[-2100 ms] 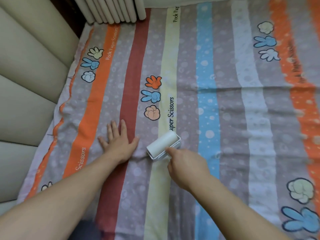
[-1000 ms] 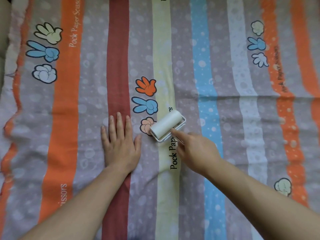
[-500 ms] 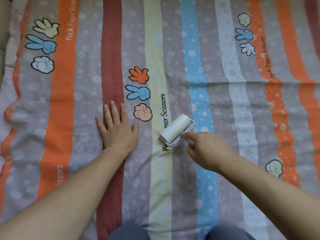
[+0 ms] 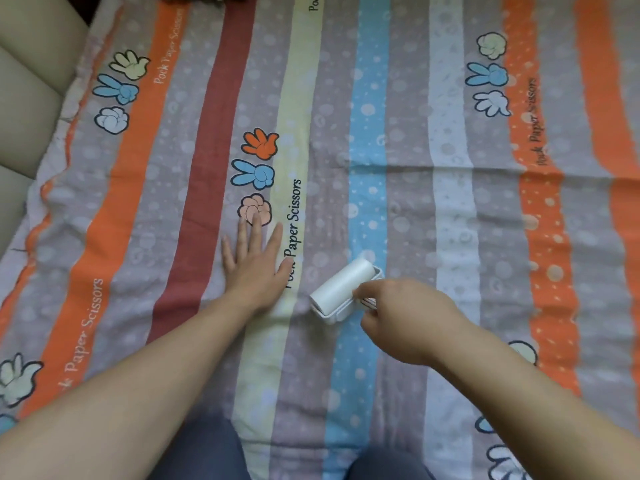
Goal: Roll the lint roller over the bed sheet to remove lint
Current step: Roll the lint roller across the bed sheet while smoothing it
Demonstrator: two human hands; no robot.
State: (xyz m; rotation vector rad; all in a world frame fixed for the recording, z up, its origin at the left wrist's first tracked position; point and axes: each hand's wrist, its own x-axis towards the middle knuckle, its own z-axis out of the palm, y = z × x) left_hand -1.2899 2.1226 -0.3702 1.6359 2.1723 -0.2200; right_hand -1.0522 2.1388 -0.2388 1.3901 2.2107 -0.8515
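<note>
Toward the near edge of the bed sheet (image 4: 450, 202), the right hand (image 4: 408, 320) grips the handle of the lint roller (image 4: 343, 287), whose drum rests on the blue stripe (image 4: 367, 150). The left hand (image 4: 254, 268) lies flat just beside it, fingers spread. Rolling seems mid-stroke; the next move calls for steady pressure over fresh fabric.

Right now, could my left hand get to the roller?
Probably yes. The left hand lies flat on the sheet just beside the roller, with only bare fabric between them; the right hand grips its handle from the other side.
</note>
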